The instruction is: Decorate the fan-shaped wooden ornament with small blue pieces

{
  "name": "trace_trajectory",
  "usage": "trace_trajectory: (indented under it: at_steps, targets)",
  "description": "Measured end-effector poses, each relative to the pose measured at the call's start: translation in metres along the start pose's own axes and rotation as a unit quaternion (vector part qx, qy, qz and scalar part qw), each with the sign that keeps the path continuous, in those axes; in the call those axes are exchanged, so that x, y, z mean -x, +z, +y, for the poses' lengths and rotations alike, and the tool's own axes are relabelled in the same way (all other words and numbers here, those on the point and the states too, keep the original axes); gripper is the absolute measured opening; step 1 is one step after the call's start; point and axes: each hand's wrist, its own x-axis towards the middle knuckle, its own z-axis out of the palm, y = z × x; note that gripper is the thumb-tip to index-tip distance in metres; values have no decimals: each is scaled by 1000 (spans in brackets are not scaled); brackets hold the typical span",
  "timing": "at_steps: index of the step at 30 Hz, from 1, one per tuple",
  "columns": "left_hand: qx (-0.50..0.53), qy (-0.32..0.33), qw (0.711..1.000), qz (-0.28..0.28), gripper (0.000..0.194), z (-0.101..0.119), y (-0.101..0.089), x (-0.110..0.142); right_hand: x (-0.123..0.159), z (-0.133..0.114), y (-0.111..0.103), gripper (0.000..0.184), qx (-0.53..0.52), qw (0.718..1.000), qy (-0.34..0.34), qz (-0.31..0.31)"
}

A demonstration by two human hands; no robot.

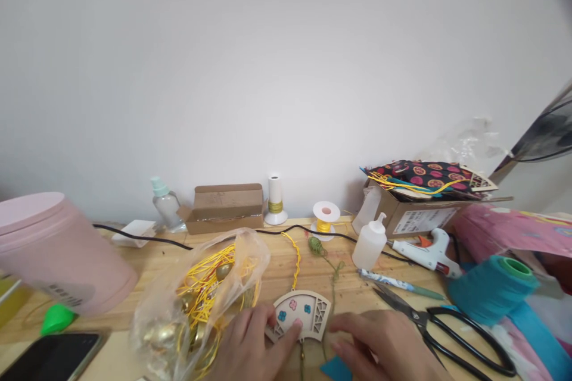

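A fan-shaped wooden pendant (314,308) lies on the table, with lattice ends and small blue and pink flowers on its face. My left hand (254,339) is closed on its left part, the thumb across the lower front and the fingers at the left edge. A twisted yellow cord (297,259) runs up from its top; a thin cord with a small bead (302,355) hangs below. My right hand (379,342) is beside the pendant's right end, index finger and thumb apart, near a green cord (336,274). Its other fingers are partly hidden. A blue piece (336,368) shows beneath it.
Left are a plastic bag (156,309) of gold bells and yellow cords, a phone (53,357) and a pink bin (84,256). Right are black-handled scissors (420,317), a pen (397,283), a squeeze bottle (370,244), a glue gun (429,252) and a teal thread cone (489,289). A black cable (304,228) crosses behind.
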Motion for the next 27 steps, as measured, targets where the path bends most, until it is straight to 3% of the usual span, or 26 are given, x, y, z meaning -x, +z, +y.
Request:
trace_trajectory:
  at_steps: [4, 8, 16, 27]
  targets:
    - [-6, -4, 1000, 5, 49, 1, 1, -1, -16, -12, -1, 28, 137, 990, 8, -18]
    - [-38, 1, 999, -32, 52, 5, -6, -6, -30, -19, 4, 29, 183, 983, 1, -13]
    - [-6, -6, 998, -69, 62, 8, -5, -6, -38, -20, 10, 23, 193, 980, -54, -22]
    - [70, -31, 996, -45, 44, 4, -7, -6, -32, -10, 14, 23, 78, 997, -18, 7]
